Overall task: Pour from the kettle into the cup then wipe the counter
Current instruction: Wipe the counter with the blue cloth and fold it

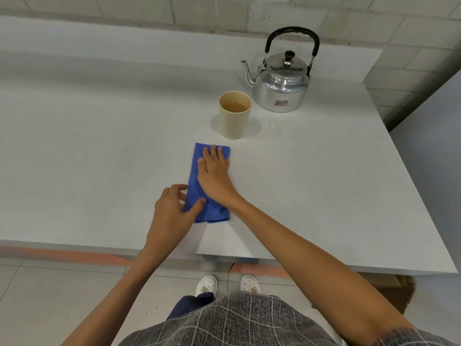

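The left hand [172,211] pinches the near corner of the blue cloth [199,181], fingers closed on its edge, while the right hand [214,171] lies flat on top, fingers spread and pressing. The cloth looks soft, light and limp, so it is best driven by a flat palm. Beyond it stand the filled cup [234,116], easily tipped, and the kettle [282,83]. The pale counter [324,183] looks smooth and glossy against a block wall [224,11].

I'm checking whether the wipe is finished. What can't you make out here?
- Head view: counter under the blue cloth, hidden by cloth, right hand and left hand.
- Kettle contents: lid shut.
- Kettle sticker: too small.
- Counter wetness: glare on it.
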Motion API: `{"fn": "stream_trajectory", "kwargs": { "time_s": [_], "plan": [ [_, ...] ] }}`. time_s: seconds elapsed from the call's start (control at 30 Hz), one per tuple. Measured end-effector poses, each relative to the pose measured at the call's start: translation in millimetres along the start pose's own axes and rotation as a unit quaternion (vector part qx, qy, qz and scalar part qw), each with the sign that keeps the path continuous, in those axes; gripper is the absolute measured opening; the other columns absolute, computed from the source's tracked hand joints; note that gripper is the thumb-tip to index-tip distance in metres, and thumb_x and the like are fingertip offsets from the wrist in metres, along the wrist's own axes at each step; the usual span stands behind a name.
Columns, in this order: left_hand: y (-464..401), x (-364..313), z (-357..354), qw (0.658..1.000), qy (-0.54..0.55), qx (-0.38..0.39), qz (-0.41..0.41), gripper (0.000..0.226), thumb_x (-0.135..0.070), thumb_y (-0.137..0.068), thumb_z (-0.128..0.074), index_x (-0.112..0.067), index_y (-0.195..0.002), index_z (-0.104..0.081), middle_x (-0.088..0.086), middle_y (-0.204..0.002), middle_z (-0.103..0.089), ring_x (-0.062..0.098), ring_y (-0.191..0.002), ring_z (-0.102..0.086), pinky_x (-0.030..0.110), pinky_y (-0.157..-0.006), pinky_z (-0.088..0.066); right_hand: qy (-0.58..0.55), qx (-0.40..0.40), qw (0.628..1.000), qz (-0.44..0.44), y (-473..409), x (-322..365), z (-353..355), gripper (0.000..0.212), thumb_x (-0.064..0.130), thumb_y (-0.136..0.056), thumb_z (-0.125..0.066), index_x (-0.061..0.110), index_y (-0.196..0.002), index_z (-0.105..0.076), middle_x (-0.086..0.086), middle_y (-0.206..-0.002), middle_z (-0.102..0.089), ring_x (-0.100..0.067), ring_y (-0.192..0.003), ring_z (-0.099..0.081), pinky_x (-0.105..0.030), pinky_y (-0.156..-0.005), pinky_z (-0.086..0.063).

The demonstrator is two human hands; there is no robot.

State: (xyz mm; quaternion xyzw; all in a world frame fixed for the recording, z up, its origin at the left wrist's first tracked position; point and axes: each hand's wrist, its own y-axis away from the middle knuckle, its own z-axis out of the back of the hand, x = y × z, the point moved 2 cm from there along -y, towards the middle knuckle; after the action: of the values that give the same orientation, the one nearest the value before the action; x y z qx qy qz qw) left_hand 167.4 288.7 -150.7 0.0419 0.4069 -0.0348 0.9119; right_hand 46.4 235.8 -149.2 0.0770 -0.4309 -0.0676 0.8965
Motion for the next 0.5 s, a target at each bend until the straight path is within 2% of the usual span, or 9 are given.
{"fn": "stream_trajectory", "kwargs": {
  "time_s": [0.07,0.1,0.17,0.2,0.27,0.3,0.4,0.5],
  "plan": [
    [-1.8,2.6,5.5,0.999,-0.008,0.021,0.036,0.049,-0.028,-0.079,-0.071,-0.008,-0.119,-0.052,0.004,-0.096,-0.062,0.014,-0.075,-0.056,0.013,-0.057,-0.035,-0.079,0.018,0.997,0.011,-2.2,9.9,-3.2,0.046,0.018,-0.103,-0.022,0.002,-0.147,-0.020,-0.013,-0.159,-0.012,-0.023,-0.148,-0.005,-0.034,-0.120,-0.003],
    [-3.1,4.5,7.9,0.998,-0.008,0.025,0.051,0.047,-0.026,-0.079,-0.072,-0.007,-0.118,-0.053,0.001,-0.086,-0.063,0.011,-0.070,-0.056,0.013,-0.056,-0.035,-0.124,0.012,0.992,0.006,-3.5,11.9,-1.0,0.044,0.017,-0.103,-0.026,0.002,-0.144,-0.028,-0.013,-0.156,-0.024,-0.024,-0.146,-0.017,-0.031,-0.118,-0.013],
    [-5.4,7.5,13.2,0.997,-0.014,0.030,0.070,0.040,-0.022,-0.078,-0.073,-0.006,-0.111,-0.056,-0.007,-0.069,-0.060,0.003,-0.064,-0.054,0.013,-0.055,-0.034,-0.169,-0.053,0.984,-0.010,-6.8,9.3,10.5,0.039,0.015,-0.099,-0.037,0.005,-0.136,-0.043,-0.014,-0.143,-0.046,-0.026,-0.133,-0.041,-0.029,-0.108,-0.032],
    [-6.8,8.8,15.9,0.996,-0.015,0.032,0.078,0.036,-0.020,-0.078,-0.073,-0.007,-0.108,-0.058,-0.008,-0.068,-0.060,0.001,-0.063,-0.054,0.014,-0.054,-0.034,-0.162,-0.098,0.982,-0.015,-9.5,5.0,17.4,0.036,0.012,-0.097,-0.043,0.005,-0.132,-0.047,-0.014,-0.136,-0.051,-0.027,-0.127,-0.047,-0.030,-0.103,-0.037],
    [-9.1,12.1,21.6,0.995,-0.013,0.037,0.091,0.029,-0.018,-0.077,-0.074,-0.009,-0.101,-0.061,-0.002,-0.073,-0.065,0.001,-0.064,-0.055,0.014,-0.054,-0.035,-0.121,-0.154,0.980,-0.033,-17.1,-7.5,29.2,0.033,0.009,-0.092,-0.051,0.004,-0.124,-0.050,-0.015,-0.126,-0.054,-0.028,-0.120,-0.048,-0.033,-0.097,-0.041],
    [-10.0,13.9,24.9,0.994,-0.012,0.037,0.098,0.025,-0.017,-0.076,-0.074,-0.010,-0.098,-0.062,0.002,-0.077,-0.067,0.003,-0.065,-0.056,0.014,-0.054,-0.036,-0.096,-0.157,0.982,-0.045,-21.3,-12.9,32.8,0.032,0.010,-0.090,-0.055,0.003,-0.122,-0.050,-0.015,-0.122,-0.055,-0.028,-0.117,-0.049,-0.034,-0.095,-0.042],
    [-12.0,19.3,35.7,0.994,-0.014,0.034,0.108,0.018,-0.015,-0.075,-0.075,-0.012,-0.089,-0.064,-0.001,-0.076,-0.067,0.009,-0.069,-0.060,0.014,-0.055,-0.036,-0.081,-0.131,0.986,-0.055,-30.7,-16.5,33.4,0.024,0.009,-0.085,-0.063,-0.001,-0.107,-0.060,-0.017,-0.105,-0.065,-0.029,-0.100,-0.060,-0.033,-0.085,-0.048],
    [-12.0,24.0,46.3,0.993,-0.017,0.027,0.113,0.016,-0.015,-0.074,-0.076,-0.014,-0.086,-0.064,-0.007,-0.070,-0.064,0.004,-0.067,-0.058,0.014,-0.055,-0.036,-0.098,-0.121,0.987,-0.043,-37.7,-6.5,25.3,0.016,0.003,-0.083,-0.064,-0.002,-0.099,-0.066,-0.018,-0.099,-0.068,-0.029,-0.096,-0.063,-0.029,-0.082,-0.049]
  ]
}}
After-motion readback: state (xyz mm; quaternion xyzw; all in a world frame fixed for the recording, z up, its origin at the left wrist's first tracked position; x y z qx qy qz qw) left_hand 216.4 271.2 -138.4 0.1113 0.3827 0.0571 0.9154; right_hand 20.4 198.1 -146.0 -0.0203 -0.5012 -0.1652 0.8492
